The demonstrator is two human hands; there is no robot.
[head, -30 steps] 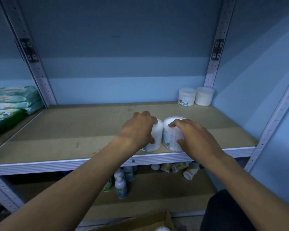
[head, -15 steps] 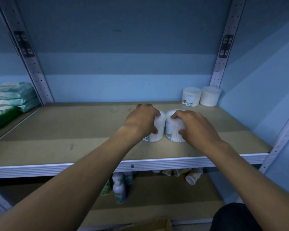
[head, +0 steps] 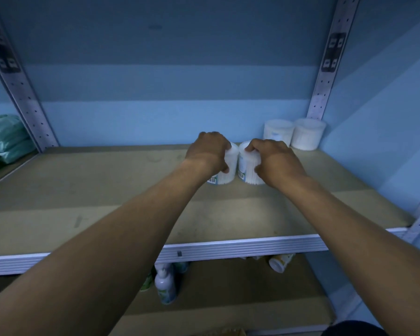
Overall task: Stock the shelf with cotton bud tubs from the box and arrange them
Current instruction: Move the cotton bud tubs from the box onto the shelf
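Observation:
Two white cotton bud tubs stand side by side on the brown shelf board (head: pixel 107 204), past its middle. My left hand (head: pixel 210 151) grips the left tub (head: pixel 229 170) from above, fingers curled over its lid. My right hand (head: pixel 274 161) grips the right tub (head: pixel 246 168) the same way. The two tubs nearly touch. Two more white tubs (head: pixel 278 133) (head: pixel 307 137) stand in the back right corner of the shelf. The box shows only as a cardboard edge (head: pixel 230 332) at the bottom.
Perforated metal uprights (head: pixel 325 76) (head: pixel 22 93) frame the shelf against a blue wall. Green wipe packs (head: pixel 5 139) lie on the neighbouring shelf at the left. Below, the lower shelf holds bottles (head: pixel 165 284) and small lying containers (head: pixel 279 261).
Both hands have slid the two tubs from the shelf's front edge toward the back, closer to the corner pair. The grips are unchanged.

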